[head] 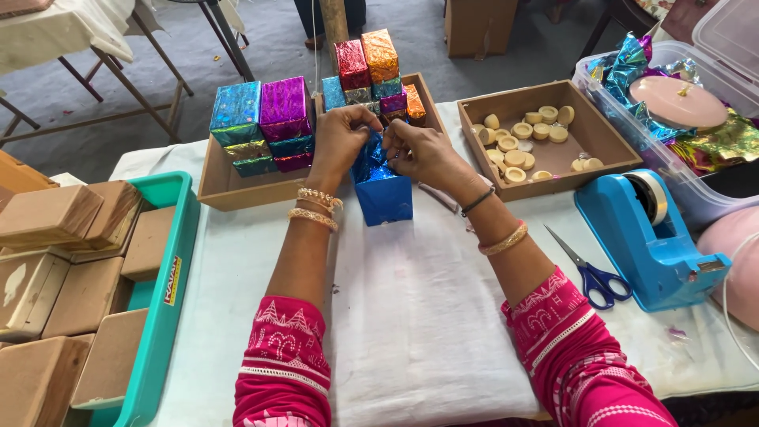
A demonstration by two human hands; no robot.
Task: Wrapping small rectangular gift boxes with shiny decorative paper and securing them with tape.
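Blue foil-wrapped box [383, 194] stands upright on the white cloth [427, 308], just before the wooden tray [225, 190] of finished shiny boxes [265, 119]. Both hands pinch the loose foil at its top: the left hand [340, 138] and right hand [423, 154] have fingertips closed on the crinkled flaps. I'd judge the block inside stiff and fairly light, the foil thin, slippery and easily torn, so the firm sides are best for gripping. Nearby lie blue-handled scissors [593, 273] and a blue tape dispenser [652, 241].

blue foil box [383, 188]; teal tray [166, 300]; blue tape dispenser [652, 241]; pink patterned sleeves [286, 356].
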